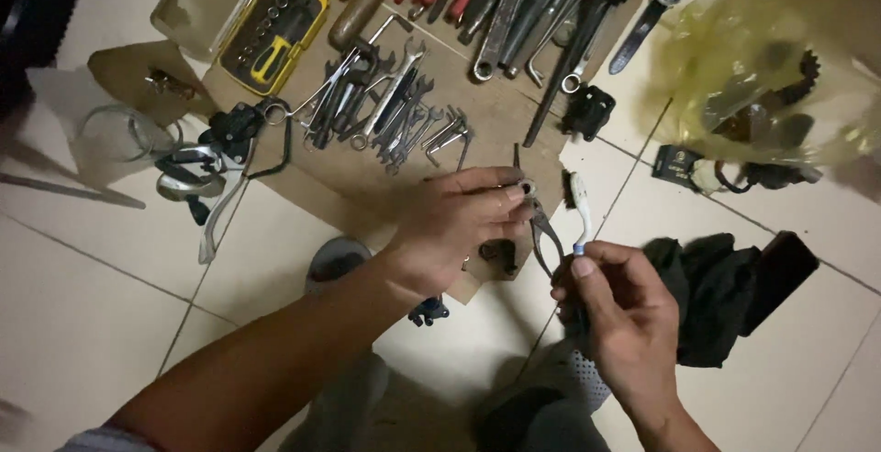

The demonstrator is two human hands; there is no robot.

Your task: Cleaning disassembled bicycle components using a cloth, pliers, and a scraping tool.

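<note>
My left hand (456, 216) pinches a small round metal part (526, 188) between its fingertips, above the edge of a cardboard sheet (367, 177). My right hand (624, 310) holds a white toothbrush (580, 209) by its handle, bristle end up and close to the metal part. A pair of dark pliers (543, 232) shows between the two hands; whether a hand grips it is unclear.
Several wrenches (385, 108) and long tools (514, 2) lie on the cardboard. A yellow bit set case (275, 30) sits at the back left, brake levers (206, 177) at the left. A yellow plastic bag (762, 76) and a dark cloth (725, 287) lie on the right of the tiled floor.
</note>
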